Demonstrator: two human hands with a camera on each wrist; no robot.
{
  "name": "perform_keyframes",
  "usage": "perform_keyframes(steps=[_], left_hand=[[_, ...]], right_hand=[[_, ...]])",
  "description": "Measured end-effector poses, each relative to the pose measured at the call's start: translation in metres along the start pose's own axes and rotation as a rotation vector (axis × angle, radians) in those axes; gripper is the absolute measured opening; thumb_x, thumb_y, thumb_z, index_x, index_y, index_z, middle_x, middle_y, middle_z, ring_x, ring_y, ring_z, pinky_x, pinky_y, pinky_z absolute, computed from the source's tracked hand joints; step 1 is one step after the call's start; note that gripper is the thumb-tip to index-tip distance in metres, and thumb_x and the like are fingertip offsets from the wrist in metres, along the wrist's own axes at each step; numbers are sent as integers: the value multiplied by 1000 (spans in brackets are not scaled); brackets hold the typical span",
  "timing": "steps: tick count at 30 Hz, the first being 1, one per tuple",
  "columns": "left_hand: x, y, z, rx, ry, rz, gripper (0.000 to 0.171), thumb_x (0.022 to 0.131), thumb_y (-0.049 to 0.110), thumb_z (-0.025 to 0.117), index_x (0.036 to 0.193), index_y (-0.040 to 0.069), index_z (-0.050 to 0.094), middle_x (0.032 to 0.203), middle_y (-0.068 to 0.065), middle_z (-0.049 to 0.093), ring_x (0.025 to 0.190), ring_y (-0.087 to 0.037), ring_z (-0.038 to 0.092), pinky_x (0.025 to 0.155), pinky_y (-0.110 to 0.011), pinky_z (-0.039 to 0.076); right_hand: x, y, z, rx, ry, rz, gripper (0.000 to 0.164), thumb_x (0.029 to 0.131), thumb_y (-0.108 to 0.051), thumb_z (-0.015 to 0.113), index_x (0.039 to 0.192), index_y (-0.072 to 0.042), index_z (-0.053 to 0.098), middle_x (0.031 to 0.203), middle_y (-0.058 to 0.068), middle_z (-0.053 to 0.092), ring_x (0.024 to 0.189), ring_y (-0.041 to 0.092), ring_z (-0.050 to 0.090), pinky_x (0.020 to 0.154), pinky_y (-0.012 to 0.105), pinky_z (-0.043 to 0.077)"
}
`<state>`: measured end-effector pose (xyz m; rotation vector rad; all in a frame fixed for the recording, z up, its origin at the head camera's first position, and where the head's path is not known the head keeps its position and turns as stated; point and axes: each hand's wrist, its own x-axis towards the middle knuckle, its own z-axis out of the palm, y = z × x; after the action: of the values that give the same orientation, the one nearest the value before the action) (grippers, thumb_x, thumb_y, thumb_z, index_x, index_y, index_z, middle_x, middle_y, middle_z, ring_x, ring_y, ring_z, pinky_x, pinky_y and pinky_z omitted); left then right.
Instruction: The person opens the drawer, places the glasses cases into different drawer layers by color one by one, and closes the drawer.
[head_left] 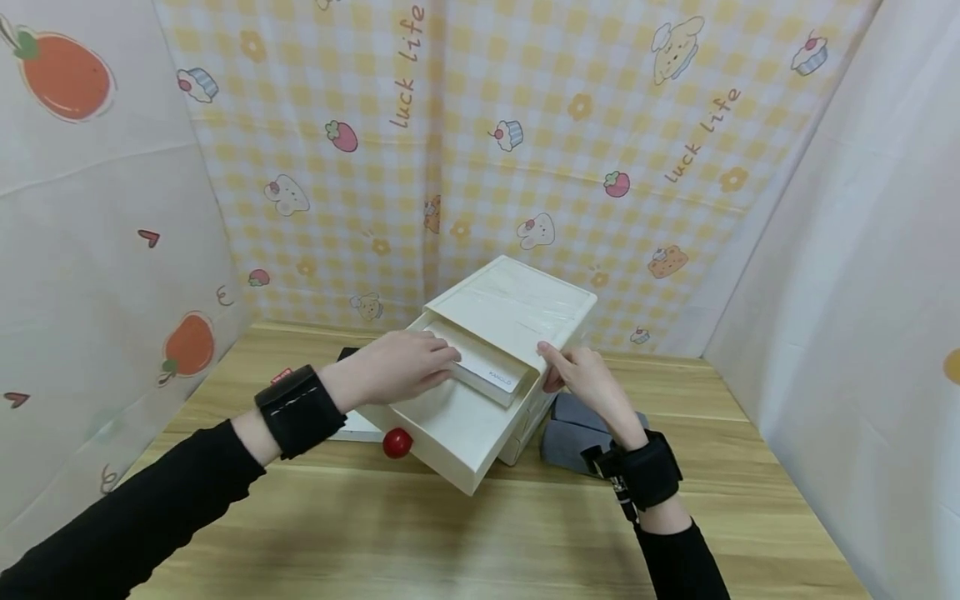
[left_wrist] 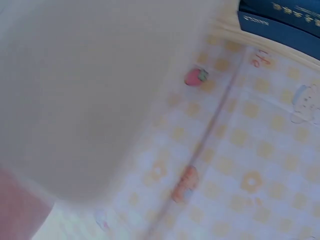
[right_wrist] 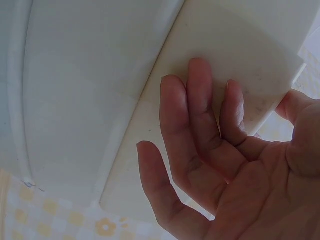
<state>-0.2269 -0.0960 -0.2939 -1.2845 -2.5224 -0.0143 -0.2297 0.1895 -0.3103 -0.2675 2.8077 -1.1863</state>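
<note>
A cream drawer unit (head_left: 517, 292) stands at an angle on the table, its top drawer (head_left: 450, 425) pulled out toward the front left and bearing a round red knob (head_left: 397, 443). Inside, toward the back, lies a white box (head_left: 487, 373) with small lettering. My left hand (head_left: 393, 367) reaches over the drawer's left side and holds the box at its left end, fingers on top and thumb in front. My right hand (head_left: 588, 379) grips the unit's upper right edge, thumb over the top; in the right wrist view its bent fingers (right_wrist: 175, 115) lie along the pale side panel (right_wrist: 145, 135).
A grey fabric case (head_left: 581, 433) lies right of the unit. A flat white thing (head_left: 358, 429) lies partly under the drawer. Dark blue boxes (left_wrist: 280, 25) with gold characters show in the left wrist view. Patterned curtains (head_left: 525, 150) close off the back and sides.
</note>
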Motion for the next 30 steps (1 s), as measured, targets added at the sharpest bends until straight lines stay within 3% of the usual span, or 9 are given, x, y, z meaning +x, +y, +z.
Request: perform_keyframes(steps=[7,14,20,23,26,30], left_hand=[[-28,-19,-1,-28,175,-32,25,90,20,64,112,6,65,101,-5,66,88,-16,62,73,-30,53],[-50,-43,12,-58,405,-29,22,87,7,62,108,0,61,98,-11,60,83,-19,56,69,-31,50],[-64,-57,26,-128,522,-119,18,89,1,54,106,-5,55,99,-15,56,83,-22,55,68,-34,49],[-71,-62,36,-156,513,-191,16,91,-1,50,106,-5,53,96,-14,55,81,-21,55,66,-34,49],[-79,-67,53,-161,380,-266,18,93,4,52,109,-4,54,100,-14,57,86,-23,58,72,-36,52],[-92,-72,84,-136,147,-282,25,91,16,59,112,3,59,106,-11,60,93,-23,60,79,-39,52]], right_hand=[[0,0,-1,-23,9,-3,62,98,-53,38,78,-4,69,80,10,72,79,19,67,86,41,51],[0,0,0,-32,14,1,62,98,-54,38,79,-4,69,82,10,72,79,18,67,85,39,50],[-1,0,0,-23,22,6,61,97,-54,38,78,-4,68,82,10,72,78,16,67,85,39,50],[-1,-1,0,-33,29,3,61,98,-53,38,77,-4,68,81,10,73,76,15,67,84,39,51],[0,-1,1,-36,30,-1,61,98,-53,38,77,-4,68,80,10,73,76,15,67,84,39,51],[-1,-2,1,-27,23,0,61,98,-54,39,77,-4,69,80,10,72,76,16,67,84,39,51]])
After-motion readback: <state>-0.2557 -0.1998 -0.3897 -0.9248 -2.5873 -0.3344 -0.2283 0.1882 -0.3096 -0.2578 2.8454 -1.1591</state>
